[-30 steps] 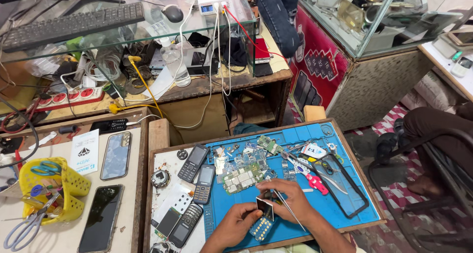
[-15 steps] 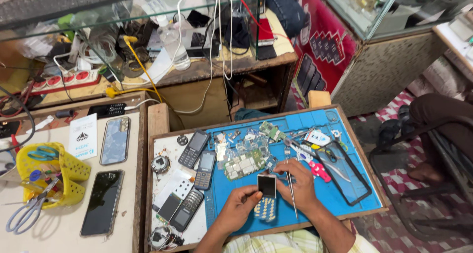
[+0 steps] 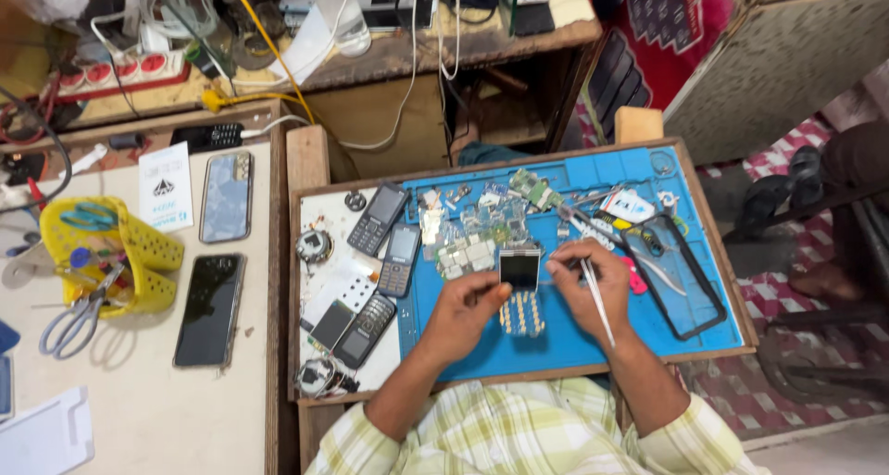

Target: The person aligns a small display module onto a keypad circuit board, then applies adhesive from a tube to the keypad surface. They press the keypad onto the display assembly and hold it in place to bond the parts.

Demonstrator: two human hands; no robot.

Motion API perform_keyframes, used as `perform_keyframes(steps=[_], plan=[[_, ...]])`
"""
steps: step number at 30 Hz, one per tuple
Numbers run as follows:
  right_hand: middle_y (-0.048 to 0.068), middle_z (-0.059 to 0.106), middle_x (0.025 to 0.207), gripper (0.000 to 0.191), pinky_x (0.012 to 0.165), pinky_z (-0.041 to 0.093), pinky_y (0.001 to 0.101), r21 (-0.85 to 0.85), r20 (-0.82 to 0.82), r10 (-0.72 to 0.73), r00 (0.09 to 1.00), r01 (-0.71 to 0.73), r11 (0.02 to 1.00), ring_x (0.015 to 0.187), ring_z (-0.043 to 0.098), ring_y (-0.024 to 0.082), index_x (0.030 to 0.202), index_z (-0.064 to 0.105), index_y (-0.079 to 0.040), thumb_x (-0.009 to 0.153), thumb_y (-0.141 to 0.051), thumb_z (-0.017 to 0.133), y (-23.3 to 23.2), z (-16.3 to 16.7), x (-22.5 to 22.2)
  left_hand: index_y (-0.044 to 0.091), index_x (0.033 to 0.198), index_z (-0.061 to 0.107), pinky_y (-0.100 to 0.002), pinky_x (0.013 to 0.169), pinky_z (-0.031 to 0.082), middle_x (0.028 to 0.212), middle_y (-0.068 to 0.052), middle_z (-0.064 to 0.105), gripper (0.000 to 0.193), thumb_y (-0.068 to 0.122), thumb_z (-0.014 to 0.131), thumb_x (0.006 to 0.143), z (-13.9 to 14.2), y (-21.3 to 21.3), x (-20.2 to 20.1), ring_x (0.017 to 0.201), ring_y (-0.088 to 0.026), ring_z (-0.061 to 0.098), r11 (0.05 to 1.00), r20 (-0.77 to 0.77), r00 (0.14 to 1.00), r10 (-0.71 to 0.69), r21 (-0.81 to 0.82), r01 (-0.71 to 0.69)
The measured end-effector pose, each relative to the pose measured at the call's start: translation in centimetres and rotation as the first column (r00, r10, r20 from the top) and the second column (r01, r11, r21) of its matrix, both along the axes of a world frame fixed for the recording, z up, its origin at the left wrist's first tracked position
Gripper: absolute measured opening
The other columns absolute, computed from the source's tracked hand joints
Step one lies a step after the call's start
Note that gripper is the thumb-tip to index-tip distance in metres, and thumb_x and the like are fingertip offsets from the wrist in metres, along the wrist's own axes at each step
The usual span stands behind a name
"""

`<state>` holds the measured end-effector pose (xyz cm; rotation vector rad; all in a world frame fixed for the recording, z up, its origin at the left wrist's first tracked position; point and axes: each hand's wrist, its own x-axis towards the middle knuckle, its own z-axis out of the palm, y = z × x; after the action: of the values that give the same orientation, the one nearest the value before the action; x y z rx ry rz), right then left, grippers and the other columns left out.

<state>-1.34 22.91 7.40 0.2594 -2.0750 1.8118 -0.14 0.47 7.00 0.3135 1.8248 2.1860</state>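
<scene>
Blue mat (image 3: 648,331) covers wooden surface (image 3: 306,160). Left hand (image 3: 463,313) pinches side of small keypad phone (image 3: 521,290), opened, lying mid-mat; right hand (image 3: 588,285) closed on metal tweezers (image 3: 597,301), fingertips at phone's edge. Beyond: loose circuit boards (image 3: 468,253), more keypad phones (image 3: 378,218) at mat's left. Left: pale surface (image 3: 139,410) with two smartphones (image 3: 210,310), yellow basket (image 3: 139,253), scissors (image 3: 69,322). Far: cluttered shelf (image 3: 417,58), cables, red power strip (image 3: 111,72). Right: patterned floor (image 3: 796,281).

White card (image 3: 165,188) beside two dark-screened smartphones (image 3: 210,308).
</scene>
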Motion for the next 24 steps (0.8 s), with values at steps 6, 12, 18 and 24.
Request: perform_keyframes(steps=[6, 12, 18, 24], plan=[[0.006, 0.07, 0.101, 0.014, 0.067, 0.051, 0.0201, -0.008, 0.042, 0.012, 0.999, -0.011, 1.0, 0.081, 0.065, 0.006, 0.099, 0.068, -0.001, 0.088, 0.004, 0.076, 0.6, -0.7, -0.7, -0.003, 0.102, 0.072, -0.021, 0.059, 0.035, 0.079, 0.007, 0.056, 0.018, 0.014, 0.071, 0.106, 6.2, 1.0, -2.2, 0.071, -0.002, 0.044, 0.998, -0.13, 0.991, 0.033, 0.056, -0.026], [0.005, 0.073, 0.076, 0.011, 0.058, 0.048, 0.023, 0.335, 0.177, -0.136, 0.975, 0.07, 0.939, 0.062, 0.061, 0.008, 0.098, 0.077, -0.002, 0.088, -0.004, 0.082, 0.8, -0.1, -1.2, -0.004, 0.118, 0.069, -0.019, 0.082, 0.052, 0.098, 0.003, 0.067, 0.017, 0.009, 0.068, 0.107, 17.2, 2.8, -6.0, 0.091, -0.001, 0.059, 0.965, -0.467, 0.884, 0.003, 0.233, 0.119], [0.002, 0.072, 0.092, 0.012, 0.064, 0.049, 0.022, 0.117, 0.006, -0.014, 1.0, 0.013, 0.993, 0.075, 0.061, 0.006, 0.1, 0.073, 0.0, 0.09, -0.003, 0.077, 0.8, 1.6, -1.4, -0.003, 0.122, 0.069, -0.023, 0.078, 0.056, 0.095, 0.0, 0.07, 0.02, 0.008, 0.069, 0.106, 24.8, 4.3, -6.9, 0.086, -0.003, 0.065, 0.967, -0.602, 0.798, 0.033, 0.221, 0.127], [0.011, 0.068, 0.103, 0.009, 0.076, 0.059, 0.0248, -0.222, -0.282, -0.172, 0.944, 0.11, 0.969, 0.084, 0.068, 0.012, 0.109, 0.068, -0.001, 0.101, -0.001, 0.07, 4.7, 9.4, -0.9, 0.007, 0.122, 0.069, -0.027, 0.076, 0.056, 0.094, -0.008, 0.071, 0.022, 0.003, 0.072, 0.101, 23.3, 2.7, -4.4, 0.085, -0.015, 0.071, 0.993, -0.832, 0.553, 0.045, -0.024, -0.117]])
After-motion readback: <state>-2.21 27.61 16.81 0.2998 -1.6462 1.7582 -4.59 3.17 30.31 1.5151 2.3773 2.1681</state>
